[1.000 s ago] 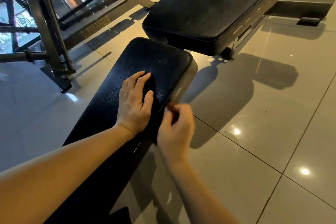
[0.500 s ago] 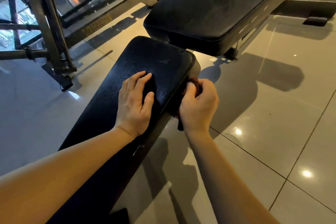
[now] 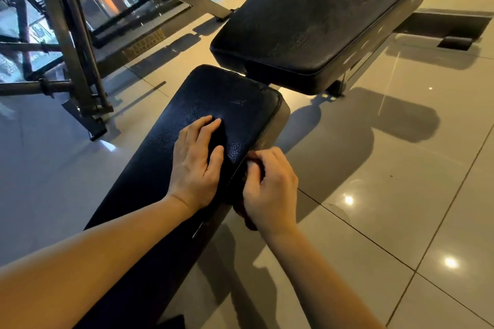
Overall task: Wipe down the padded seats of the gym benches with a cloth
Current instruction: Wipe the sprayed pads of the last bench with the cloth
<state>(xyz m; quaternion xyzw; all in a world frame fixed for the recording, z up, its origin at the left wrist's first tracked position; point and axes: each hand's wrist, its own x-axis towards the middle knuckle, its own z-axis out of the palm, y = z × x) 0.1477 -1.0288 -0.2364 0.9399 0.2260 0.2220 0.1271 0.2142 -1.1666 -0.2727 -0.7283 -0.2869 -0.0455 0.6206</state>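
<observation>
Head view shows the work at the right side edge of the near seat pad [image 3: 213,104]. To do this step well, I judge the cloth [image 3: 242,212] should be bunched flat against the pad's side wall and drawn along the seam in long, overlapping strokes. Firm pressure belongs at the edge piping, where grime is likely to gather, while the other hand steadies the pad. The top face and the far seat pad [image 3: 320,16] will want the same treatment. The left hand [image 3: 195,168] lies flat on top of the near pad, fingers straight and slightly spread, pressing down and holding nothing. The right hand [image 3: 270,195] sits just right of it at the pad's edge, fingers curled in around the dark cloth and holding it against the pad's side; a fold shows at the hand's near side. Dark cloth on dark padding makes it hard to tell how much is gathered in the hand. The far seat pad, beyond and to the right, looks dull and smudged, well apart from both hands.
</observation>
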